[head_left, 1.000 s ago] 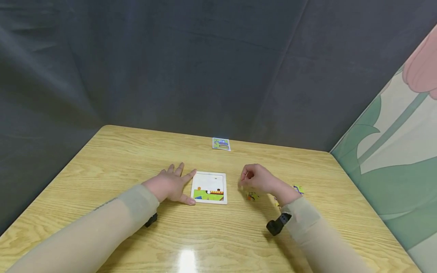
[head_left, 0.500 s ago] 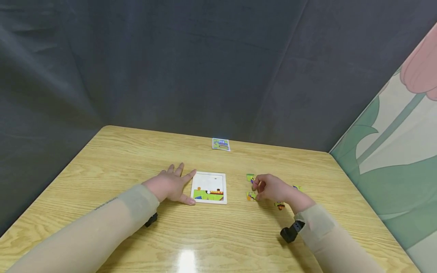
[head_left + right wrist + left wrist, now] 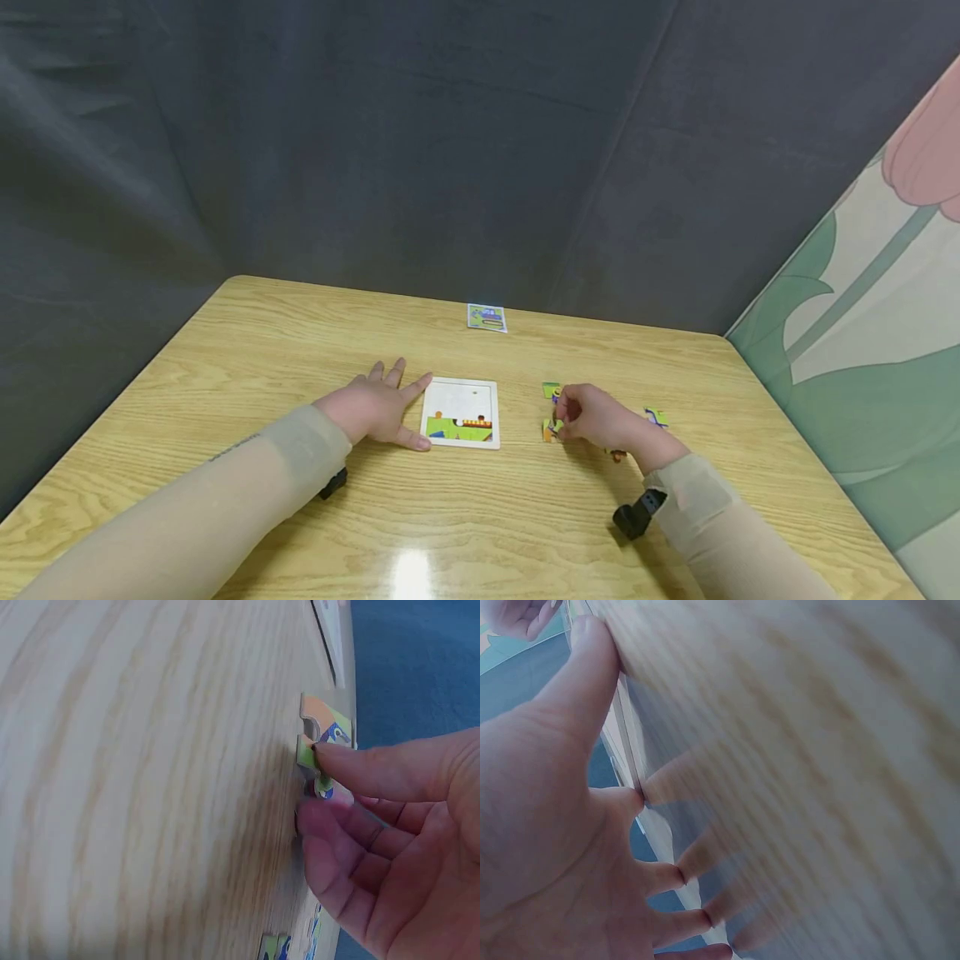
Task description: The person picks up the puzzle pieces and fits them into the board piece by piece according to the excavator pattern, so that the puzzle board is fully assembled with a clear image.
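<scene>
A square white puzzle tray (image 3: 461, 397) lies mid-table, its lower part filled with joined pieces showing green ground and an orange-brown strip. My left hand (image 3: 375, 408) rests flat with spread fingers, index fingertip and thumb touching the tray's left edge. To the right of the tray, my right hand (image 3: 596, 417) pinches a green-and-orange puzzle piece (image 3: 550, 431) between thumb and curled fingers. In the right wrist view the thumb presses on that piece (image 3: 324, 718); the fingertips' contact is partly hidden. Just behind it lies another green puzzle piece (image 3: 551, 390).
Beyond the tray, a small picture card (image 3: 487, 317) lies near the table's far edge. More puzzle pieces sit right of my right hand: a green-blue one (image 3: 656, 417) and an orange-brown one (image 3: 618, 456) partly under the wrist. A dark curtain (image 3: 420, 150) hangs behind the table.
My right hand has moved right and down from beside the tray to the loose pieces, and its fingers have closed on one. The left hand stays in place.
</scene>
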The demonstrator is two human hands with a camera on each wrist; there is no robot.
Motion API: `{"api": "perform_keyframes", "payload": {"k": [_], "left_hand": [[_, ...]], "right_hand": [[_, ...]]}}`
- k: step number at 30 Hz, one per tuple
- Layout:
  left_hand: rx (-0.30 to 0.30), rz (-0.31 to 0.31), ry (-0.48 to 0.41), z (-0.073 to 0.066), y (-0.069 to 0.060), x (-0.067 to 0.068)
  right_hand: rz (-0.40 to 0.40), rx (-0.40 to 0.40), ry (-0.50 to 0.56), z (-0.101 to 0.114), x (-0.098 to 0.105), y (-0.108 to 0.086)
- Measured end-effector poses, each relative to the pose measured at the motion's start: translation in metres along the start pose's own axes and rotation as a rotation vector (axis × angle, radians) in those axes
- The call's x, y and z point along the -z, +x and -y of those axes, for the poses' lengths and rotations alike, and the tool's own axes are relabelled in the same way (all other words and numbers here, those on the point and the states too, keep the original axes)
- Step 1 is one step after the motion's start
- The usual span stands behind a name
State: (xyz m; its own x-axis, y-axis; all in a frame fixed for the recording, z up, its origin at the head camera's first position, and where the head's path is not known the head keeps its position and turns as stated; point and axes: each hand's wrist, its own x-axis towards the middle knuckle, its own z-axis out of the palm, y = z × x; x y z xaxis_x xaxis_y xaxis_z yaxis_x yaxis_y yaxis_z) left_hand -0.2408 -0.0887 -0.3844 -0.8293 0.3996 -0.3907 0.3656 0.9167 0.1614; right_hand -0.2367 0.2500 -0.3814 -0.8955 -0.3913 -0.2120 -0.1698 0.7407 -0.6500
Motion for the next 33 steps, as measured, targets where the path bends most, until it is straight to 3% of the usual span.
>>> {"api": "perform_keyframes", "payload": {"k": [10, 20, 26, 33], "left_hand": [[0.008, -0.003, -0.012, 0.001, 0.003, -0.001], [0.007, -0.006, -0.003, 0.007, 0.007, -0.004], [0.001, -0.01, -0.003, 0.004, 0.007, 0.002], [-0.002, -0.009, 0.004, 0.004, 0.007, 0.001]], "right_hand": [[-0.046, 0.025, 0.224, 0.017, -0.001, 0.016], [-0.135, 0.0, 0.348, 0.056, -0.029, 0.058], [-0.12, -0.024, 0.333, 0.073, -0.046, 0.082], [-0.066, -0.024, 0.27, 0.082, -0.061, 0.097]]}}
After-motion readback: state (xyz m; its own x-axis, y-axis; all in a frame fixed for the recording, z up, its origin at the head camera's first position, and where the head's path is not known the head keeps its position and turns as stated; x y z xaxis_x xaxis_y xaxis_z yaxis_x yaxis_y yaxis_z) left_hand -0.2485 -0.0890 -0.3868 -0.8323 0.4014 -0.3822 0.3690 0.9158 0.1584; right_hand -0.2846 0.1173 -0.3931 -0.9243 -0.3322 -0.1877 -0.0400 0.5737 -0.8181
